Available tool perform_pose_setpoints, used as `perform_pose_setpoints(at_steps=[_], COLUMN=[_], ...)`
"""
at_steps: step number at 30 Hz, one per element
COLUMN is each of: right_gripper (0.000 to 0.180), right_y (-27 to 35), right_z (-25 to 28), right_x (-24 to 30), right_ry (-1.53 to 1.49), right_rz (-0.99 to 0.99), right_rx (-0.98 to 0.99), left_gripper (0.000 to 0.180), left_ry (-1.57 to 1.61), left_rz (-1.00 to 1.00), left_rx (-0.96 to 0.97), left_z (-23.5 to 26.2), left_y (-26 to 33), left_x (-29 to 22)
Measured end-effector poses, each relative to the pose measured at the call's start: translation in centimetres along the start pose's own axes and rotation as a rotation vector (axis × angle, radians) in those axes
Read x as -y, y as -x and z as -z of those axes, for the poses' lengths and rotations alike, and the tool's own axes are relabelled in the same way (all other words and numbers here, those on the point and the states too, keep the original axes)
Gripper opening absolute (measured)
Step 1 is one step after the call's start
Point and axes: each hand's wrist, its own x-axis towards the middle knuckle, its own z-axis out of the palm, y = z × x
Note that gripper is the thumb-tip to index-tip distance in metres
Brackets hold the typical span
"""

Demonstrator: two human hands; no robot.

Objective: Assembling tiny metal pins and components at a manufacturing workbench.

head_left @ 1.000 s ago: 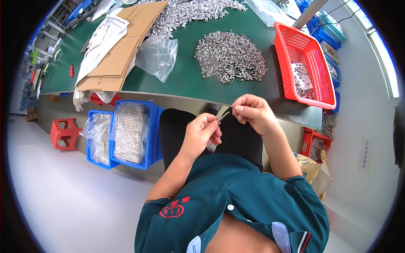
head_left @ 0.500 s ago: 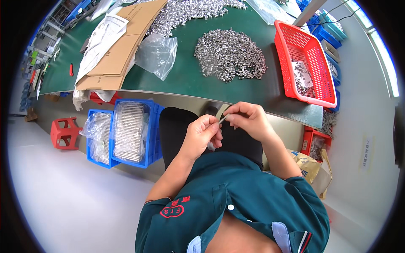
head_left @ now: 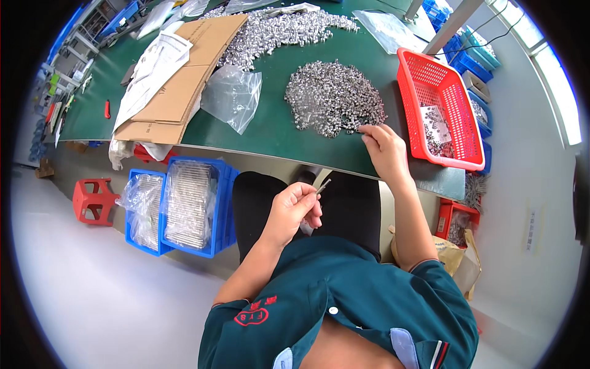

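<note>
One left hand (head_left: 294,211) is pinching a slim metallic rod (head_left: 323,186) on the near side of the pile of metal pieces (head_left: 335,98), apparently keeping its tip exposed, while the right hand (head_left: 388,150) is resting its fingertips at that pile's near-right edge, any pinch unclear!

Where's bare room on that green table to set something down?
The tabletop is bare between the clear bag and the nearer metal pile, down to the front edge. Another patch surrounds the red tool, left of the cardboard. Crowded: the farther pile, and the nearer pile's right side, with the right hand and red basket.
</note>
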Motion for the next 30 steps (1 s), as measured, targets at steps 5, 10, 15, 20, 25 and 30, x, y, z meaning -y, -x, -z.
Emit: perform_pose_setpoints(at_steps=[5, 10, 15, 20, 25, 30], right_gripper=[0.016, 0.014, 0.011, 0.012, 0.011, 0.01], right_y=[-0.3, -0.3, 0.4, 0.3, 0.7, 2.6], right_z=[-1.6, -2.2, -1.4, -1.2, -1.3, -0.3], right_x=[-0.5, -0.6, -0.8, -0.6, -0.3, 2.4], right_ry=[0.059, 0.124, 0.088, 0.028, 0.007, -0.773], right_rz=[0.027, 0.097, 0.044, 0.018, 0.07, -0.362], right_rx=[0.064, 0.022, 0.112, 0.133, 0.106, 0.416], left_gripper=[0.012, 0.012, 0.012, 0.012, 0.012, 0.011], left_ry=[-0.007, -0.006, -0.019, -0.026, -0.032, -0.053], left_rz=[0.01, 0.023, 0.017, 0.009, 0.006, -0.011], left_rx=[-0.008, -0.011, -0.012, -0.01, -0.028, -0.029], left_z=[0.1, 0.2, 0.3, 0.4, 0.2, 0.0], left_y=[0.0, 0.0, -0.2, -0.5, -0.5, -0.6], left_x=[0.0, 0.1, 0.2, 0.3, 0.1, 0.2])
